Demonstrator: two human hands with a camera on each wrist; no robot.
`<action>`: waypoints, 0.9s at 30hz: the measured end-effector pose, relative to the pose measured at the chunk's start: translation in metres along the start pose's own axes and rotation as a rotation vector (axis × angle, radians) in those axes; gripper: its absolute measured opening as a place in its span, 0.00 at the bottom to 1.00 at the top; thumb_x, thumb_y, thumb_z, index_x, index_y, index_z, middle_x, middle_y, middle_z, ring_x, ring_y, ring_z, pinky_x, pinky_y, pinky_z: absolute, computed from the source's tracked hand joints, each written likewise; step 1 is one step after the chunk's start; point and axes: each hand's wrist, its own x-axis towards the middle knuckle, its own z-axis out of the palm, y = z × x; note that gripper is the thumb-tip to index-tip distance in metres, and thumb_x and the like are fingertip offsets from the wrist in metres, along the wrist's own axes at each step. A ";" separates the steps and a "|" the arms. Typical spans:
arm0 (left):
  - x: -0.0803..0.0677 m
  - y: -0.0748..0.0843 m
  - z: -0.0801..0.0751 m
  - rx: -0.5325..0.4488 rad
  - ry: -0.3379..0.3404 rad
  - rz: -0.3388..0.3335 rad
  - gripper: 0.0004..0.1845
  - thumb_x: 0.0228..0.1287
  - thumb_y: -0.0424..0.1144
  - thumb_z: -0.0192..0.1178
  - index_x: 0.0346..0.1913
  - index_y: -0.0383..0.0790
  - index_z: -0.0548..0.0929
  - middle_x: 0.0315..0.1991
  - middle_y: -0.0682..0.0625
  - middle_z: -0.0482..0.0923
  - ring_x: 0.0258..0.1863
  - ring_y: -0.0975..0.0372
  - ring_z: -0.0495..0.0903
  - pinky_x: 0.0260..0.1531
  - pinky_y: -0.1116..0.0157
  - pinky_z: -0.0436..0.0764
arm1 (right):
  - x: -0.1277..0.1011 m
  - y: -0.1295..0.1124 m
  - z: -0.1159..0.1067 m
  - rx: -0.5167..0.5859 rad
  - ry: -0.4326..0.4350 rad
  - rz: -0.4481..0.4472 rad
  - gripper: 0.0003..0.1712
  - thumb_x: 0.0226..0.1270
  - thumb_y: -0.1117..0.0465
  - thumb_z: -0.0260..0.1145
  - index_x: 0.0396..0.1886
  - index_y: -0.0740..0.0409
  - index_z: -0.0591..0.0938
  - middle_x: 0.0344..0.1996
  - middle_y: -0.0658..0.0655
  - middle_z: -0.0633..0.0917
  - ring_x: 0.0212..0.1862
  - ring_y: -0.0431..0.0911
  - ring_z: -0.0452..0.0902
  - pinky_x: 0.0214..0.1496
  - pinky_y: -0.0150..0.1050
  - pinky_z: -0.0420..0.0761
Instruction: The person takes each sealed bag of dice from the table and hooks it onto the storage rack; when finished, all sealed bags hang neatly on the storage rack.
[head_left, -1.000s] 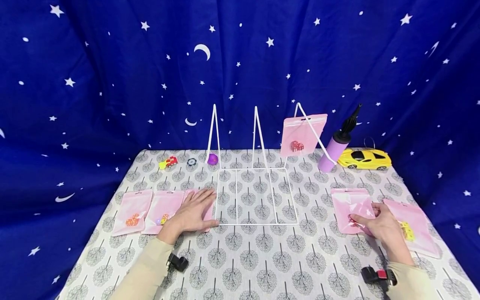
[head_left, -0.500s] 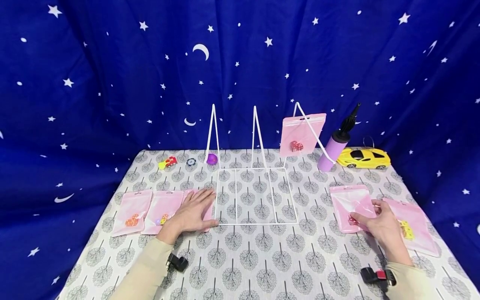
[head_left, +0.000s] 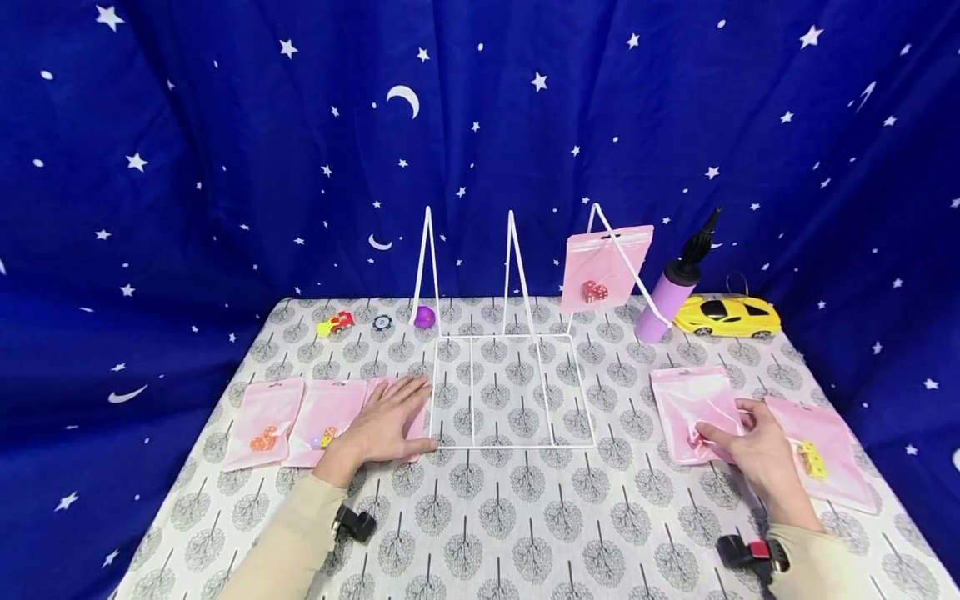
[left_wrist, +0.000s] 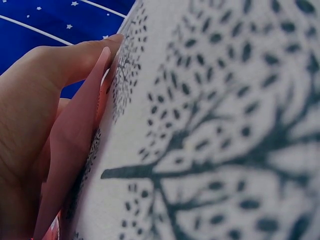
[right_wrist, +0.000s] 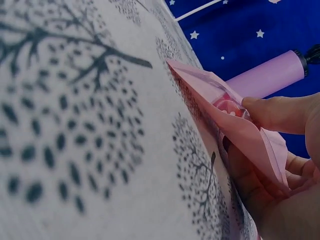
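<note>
The bench carries a white wire rack at its centre. A pink pouch lies at 4 o'clock from the rack, directly ahead of the right hand, which pinches its near right corner and lifts that edge. The pouch's long axis runs 12 to 6 o'clock, with the hang-hole end pointing to 12. The left hand rests spread flat on another pouch at 8 o'clock, well apart.

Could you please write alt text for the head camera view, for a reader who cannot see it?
The right hand pinches a pink pouch on a tree-print tablecloth; the left hand lies flat on another pouch beside a white wire rack.
</note>
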 end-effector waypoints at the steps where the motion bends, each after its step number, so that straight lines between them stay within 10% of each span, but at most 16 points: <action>1: 0.000 0.000 -0.001 -0.001 -0.002 -0.001 0.54 0.54 0.75 0.54 0.76 0.44 0.56 0.78 0.48 0.48 0.77 0.49 0.48 0.73 0.40 0.45 | 0.000 -0.001 0.000 -0.002 -0.002 -0.002 0.52 0.59 0.47 0.73 0.69 0.73 0.57 0.63 0.82 0.65 0.59 0.69 0.66 0.58 0.62 0.69; 9: 0.001 0.000 -0.002 -0.003 -0.006 -0.003 0.54 0.54 0.75 0.55 0.76 0.45 0.55 0.78 0.49 0.48 0.77 0.50 0.48 0.74 0.40 0.45 | -0.002 -0.005 0.004 0.058 0.007 -0.070 0.47 0.58 0.49 0.74 0.65 0.69 0.60 0.58 0.74 0.75 0.35 0.26 0.71 0.35 0.24 0.73; 17: 0.000 0.000 0.000 -0.001 0.003 0.000 0.54 0.54 0.75 0.54 0.76 0.45 0.56 0.78 0.49 0.49 0.77 0.49 0.49 0.73 0.40 0.45 | -0.004 -0.013 0.002 0.235 -0.017 -0.104 0.33 0.59 0.55 0.74 0.55 0.58 0.64 0.36 0.28 0.77 0.34 0.28 0.78 0.34 0.26 0.82; 27: 0.000 -0.001 0.001 -0.001 -0.001 0.001 0.55 0.53 0.76 0.53 0.76 0.45 0.56 0.78 0.49 0.49 0.77 0.49 0.48 0.73 0.39 0.46 | -0.010 -0.023 0.000 0.255 -0.004 -0.150 0.28 0.59 0.57 0.74 0.52 0.50 0.66 0.36 0.23 0.77 0.34 0.27 0.78 0.33 0.25 0.81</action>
